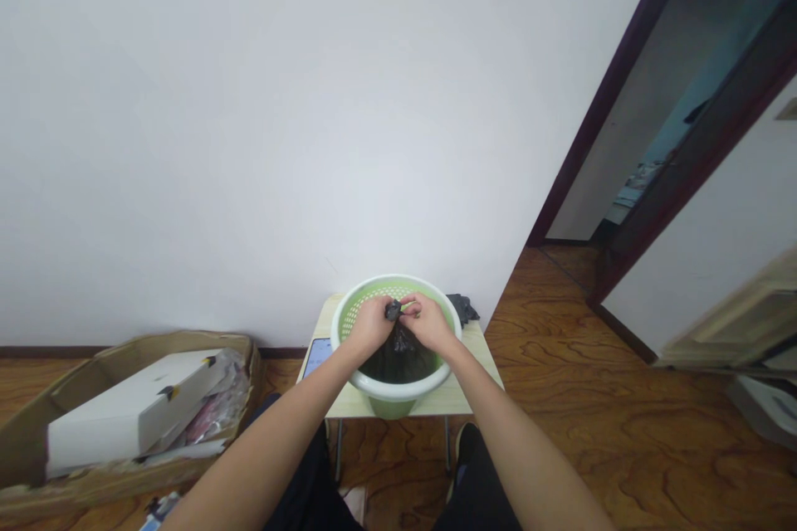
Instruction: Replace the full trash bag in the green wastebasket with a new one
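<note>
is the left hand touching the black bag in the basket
Touching. The head view shows the left hand closed around the gathered top of the black bag, bunched plastic showing at the thumb.

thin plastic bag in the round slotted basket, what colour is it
The thin, crinkled plastic bag is black, seen best in the head view.

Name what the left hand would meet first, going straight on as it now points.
The black bag, which the left hand holds; beyond it, probably the right hand, though depth is unclear.

White wall (311, 99), cardboard box (124, 355) holding white carton (124, 411), brown floor (598, 431), maroon doorframe (599, 112)
</note>
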Demonstrator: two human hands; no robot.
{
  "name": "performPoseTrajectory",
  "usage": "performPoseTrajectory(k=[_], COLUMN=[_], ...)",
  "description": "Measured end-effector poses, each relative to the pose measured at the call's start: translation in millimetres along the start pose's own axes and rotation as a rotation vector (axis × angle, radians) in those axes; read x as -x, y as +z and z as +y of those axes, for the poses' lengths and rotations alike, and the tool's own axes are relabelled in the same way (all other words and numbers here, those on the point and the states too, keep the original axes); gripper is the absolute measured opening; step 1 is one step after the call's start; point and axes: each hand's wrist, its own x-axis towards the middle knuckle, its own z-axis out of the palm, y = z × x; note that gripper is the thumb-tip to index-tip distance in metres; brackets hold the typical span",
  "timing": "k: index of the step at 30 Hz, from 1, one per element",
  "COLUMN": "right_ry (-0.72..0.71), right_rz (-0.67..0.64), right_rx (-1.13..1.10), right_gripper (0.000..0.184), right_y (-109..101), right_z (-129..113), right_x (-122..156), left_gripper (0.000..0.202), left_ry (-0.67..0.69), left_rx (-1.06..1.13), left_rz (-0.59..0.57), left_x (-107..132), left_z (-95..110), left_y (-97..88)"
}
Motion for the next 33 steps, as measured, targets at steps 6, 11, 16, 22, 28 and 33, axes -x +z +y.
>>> performPoseTrajectory(k=[6,11,16,22,28,33], right_ry=[-0.021,0.121,0.163,0.153,0.281,0.257], right_rz=[0.014,0.011,0.044,0.022,-0.065,-0.192], right_rx=[0.021,-0.123,-0.206,-0.229,-0.319,-0.334], right_gripper=[0.022,0.023,0.023,0.025,0.026,0.014], right_y=[-1.9,-0.8,-0.3,-1.3,0.1,-0.2], right_z=[0.0,5.2,11.0,7.1,-0.8,-1.3], right_x=[-0.8,-4.8,-6.3,-5.0,-6.3,-4.1], left_gripper=[0.013,0.011,0.01,0.018,0.019,0.009], left_ry=[-0.002,0.015,0.007,0.067,0.13,0.059], left_rx=[-0.02,-0.007,0.036,0.005,0.066,0.13], left_rz=[0.018,0.028,0.047,0.02,0.017,0.003], left_x=[0.1,0.1,-1.3,-0.7,1.7,0.9], left_z=[-1.1,-1.4,-2.5,-5.1,-6.5,-1.3], left_y=[3.3,4.3,6.6,7.0,7.0,5.3])
